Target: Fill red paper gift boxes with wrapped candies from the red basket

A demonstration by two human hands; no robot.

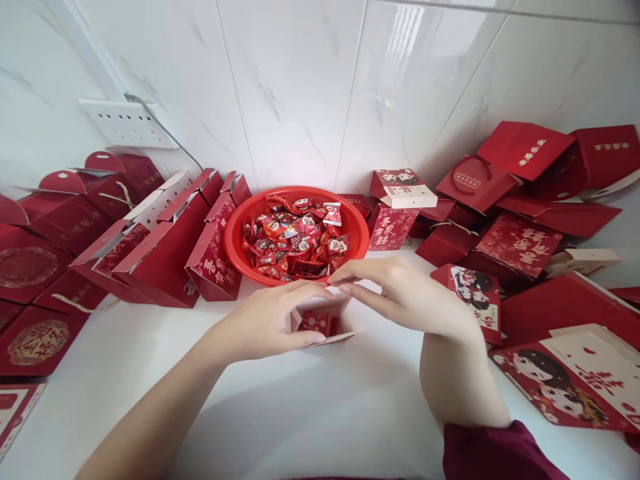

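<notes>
Between my hands a small paper gift box [342, 337] stands on the white table with its top uncovered. Inside it lies a red packet with pale dots [317, 323]. My left hand [270, 320] grips the box's left side, thumb along the near rim and fingers over the far side. From the right, my right hand [400, 293] reaches over the box, its thumb and fingertips closed at the far flap near my left fingertips. Those fingertips partly hide that flap. Just behind the box is a red plastic basket [231, 233] of wrapped candies [295, 233].
Upright red gift boxes [165, 257] line the left side, near stacked red boxes [60, 213]. More boxes [520, 243] are piled at the right. A small box [393, 223] stands right of the basket. Behind is a tiled wall with a socket panel [127, 127] and cable.
</notes>
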